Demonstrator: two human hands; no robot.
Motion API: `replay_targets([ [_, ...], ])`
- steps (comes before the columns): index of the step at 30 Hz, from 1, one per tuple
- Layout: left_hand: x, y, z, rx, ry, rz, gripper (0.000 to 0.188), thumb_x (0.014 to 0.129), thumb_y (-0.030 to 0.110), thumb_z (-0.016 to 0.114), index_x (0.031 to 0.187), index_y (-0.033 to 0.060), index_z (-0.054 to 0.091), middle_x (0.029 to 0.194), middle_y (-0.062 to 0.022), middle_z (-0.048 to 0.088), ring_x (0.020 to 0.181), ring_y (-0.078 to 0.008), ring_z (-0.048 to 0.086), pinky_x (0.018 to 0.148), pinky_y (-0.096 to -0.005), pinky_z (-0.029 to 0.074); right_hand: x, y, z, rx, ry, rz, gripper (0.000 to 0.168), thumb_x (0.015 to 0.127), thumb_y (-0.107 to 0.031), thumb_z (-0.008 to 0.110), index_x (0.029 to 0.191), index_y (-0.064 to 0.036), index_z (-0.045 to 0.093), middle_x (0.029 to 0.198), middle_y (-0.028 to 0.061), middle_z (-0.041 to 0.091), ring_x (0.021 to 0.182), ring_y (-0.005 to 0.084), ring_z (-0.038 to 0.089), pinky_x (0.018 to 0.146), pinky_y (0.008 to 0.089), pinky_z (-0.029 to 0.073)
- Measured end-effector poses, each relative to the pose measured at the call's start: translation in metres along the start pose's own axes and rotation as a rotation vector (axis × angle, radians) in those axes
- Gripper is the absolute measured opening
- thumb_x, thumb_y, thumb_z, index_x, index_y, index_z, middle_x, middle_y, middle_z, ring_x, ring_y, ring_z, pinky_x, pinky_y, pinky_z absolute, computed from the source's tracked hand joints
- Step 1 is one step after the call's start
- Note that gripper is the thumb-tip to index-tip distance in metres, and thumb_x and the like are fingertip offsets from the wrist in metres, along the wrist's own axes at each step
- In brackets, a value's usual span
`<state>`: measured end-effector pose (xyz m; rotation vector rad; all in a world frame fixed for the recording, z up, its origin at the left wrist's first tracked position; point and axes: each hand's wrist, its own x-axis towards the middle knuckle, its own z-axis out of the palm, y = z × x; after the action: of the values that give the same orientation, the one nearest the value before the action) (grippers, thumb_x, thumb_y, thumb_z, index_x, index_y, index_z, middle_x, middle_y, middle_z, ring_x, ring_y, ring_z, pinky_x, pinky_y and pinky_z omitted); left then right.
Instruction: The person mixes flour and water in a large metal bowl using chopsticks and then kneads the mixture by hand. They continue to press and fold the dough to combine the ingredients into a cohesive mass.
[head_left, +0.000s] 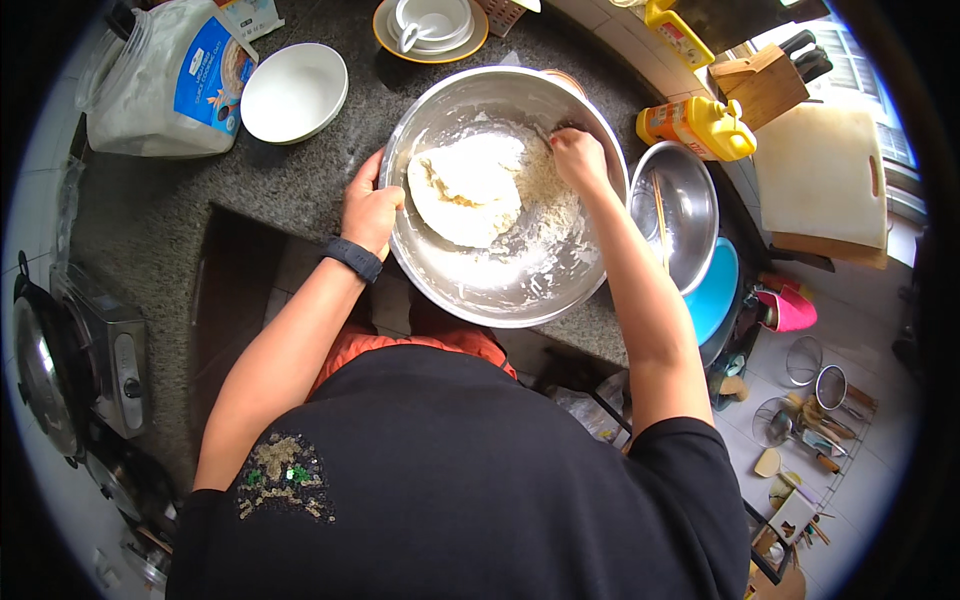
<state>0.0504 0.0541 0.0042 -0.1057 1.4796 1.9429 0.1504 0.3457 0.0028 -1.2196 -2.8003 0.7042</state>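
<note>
A large stainless steel mixing bowl (480, 304) rests at the counter's front edge, before my torso. Its left rim is gripped by my left hand (369, 214), thumb over the edge and fingers along the outside. In the left part of the bowl lies a big pale lump of dough (465, 195), rough and creased on top. Loose crumbly flour (551, 184) covers the wall and bottom to its right. My right hand (583, 159) is inside the bowl against the far right wall, fingers curled down; whether they pinch any flour is hidden.
Right of the bowl stand a smaller steel basin (690, 202) with chopsticks (660, 210), a blue basin (716, 292) and a yellow bottle (694, 127). A white bowl (295, 94) and a large plastic jar (161, 82) sit back left. Stacked dishes (431, 30) stand behind.
</note>
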Motion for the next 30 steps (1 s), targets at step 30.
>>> replay_targets([
  [30,-0.002,0.003,-0.002,0.132,0.005,0.036,0.065,0.07,-0.008,0.047,0.133,0.0048,0.052,0.111,-0.0045,0.062,0.083,-0.0093,0.057,0.07,-0.0222,0.047,-0.061,0.002,0.028,0.764,-0.413,0.23,0.051,0.078,0.013,0.037,0.123,0.004,0.057,0.12,0.0116,0.062,0.107,0.0186,0.058,0.093,0.0276,0.046],
])
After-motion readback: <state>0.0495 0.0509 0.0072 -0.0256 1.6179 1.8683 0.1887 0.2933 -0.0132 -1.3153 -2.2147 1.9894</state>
